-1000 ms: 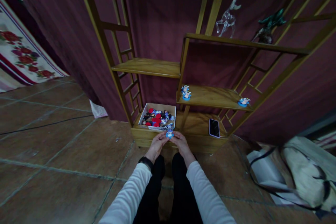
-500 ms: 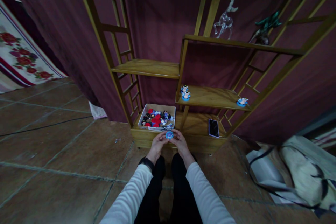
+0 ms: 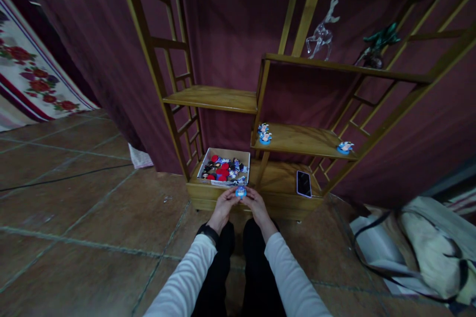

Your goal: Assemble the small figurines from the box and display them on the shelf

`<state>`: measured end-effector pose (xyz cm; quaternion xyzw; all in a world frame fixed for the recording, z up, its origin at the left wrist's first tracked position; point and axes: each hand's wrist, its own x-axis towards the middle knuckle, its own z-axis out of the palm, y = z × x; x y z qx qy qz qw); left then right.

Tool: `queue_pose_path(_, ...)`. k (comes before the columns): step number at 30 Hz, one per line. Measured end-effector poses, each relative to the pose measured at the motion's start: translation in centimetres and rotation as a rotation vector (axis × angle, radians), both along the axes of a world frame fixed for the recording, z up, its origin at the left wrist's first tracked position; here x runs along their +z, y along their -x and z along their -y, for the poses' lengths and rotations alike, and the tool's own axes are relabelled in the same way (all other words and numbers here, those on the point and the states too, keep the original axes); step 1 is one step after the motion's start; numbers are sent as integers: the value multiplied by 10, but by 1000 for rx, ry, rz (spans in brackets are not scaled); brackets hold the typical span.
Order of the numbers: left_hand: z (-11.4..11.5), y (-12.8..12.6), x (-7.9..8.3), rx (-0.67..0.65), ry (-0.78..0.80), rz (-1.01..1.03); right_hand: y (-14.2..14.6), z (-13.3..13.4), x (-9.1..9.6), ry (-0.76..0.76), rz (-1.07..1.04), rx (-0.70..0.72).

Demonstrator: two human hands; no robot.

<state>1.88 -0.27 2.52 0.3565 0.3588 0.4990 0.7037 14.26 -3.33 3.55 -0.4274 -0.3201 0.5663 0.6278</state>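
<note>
Between my two hands is a small figurine (image 3: 241,192) with a round blue base, held in front of the shelf's lower edge. My left hand (image 3: 224,206) grips its left side with closed fingertips, and my right hand (image 3: 257,203) pinches it from the right. Just beyond them a white cardboard box (image 3: 205,174) holds several small figures with red, black and blue parts. On the middle shelf to the right, two blue-based figurines (image 3: 265,137) stand close together at the left end. One more such figurine (image 3: 345,147) stands at the right end.
The wooden display rack (image 3: 210,97) has a glass deer (image 3: 322,34) and a dark green ornament (image 3: 378,44) on its upper shelf. A phone (image 3: 304,184) lies on the lowest board. Bags (image 3: 427,247) sit on the floor at right; a cable (image 3: 67,178) runs at left.
The figurine in my hands has tilted, so more of its upper part shows above the blue base. Both hands stay nearly in place; the view has shifted slightly.
</note>
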Motion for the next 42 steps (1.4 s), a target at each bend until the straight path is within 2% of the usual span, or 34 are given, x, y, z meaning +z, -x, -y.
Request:
queue_pose_path(5,-1,1,-1,-35,50,13,1,-2,0,51,10,-13)
queue_pose_path(10,-1,0,1,-14,78,4,-1,-5,-8,81,18,-25)
queue_pose_path(20,-1,1,7,-119,104,-5,0,-5,-9,102,11,-61)
queue_pose_path(26,-1,0,3,-50,104,2,0,-3,-9,72,37,-23)
queue_pose_path(32,0,-1,2,-58,31,23,-2,-1,-8,24,70,1)
queue_pose_path(37,1,-3,4,-23,-12,-39,-2,-1,-7,44,93,-8)
queue_pose_path(42,5,-10,4,96,-105,-176,-2,-5,-9,79,88,-26)
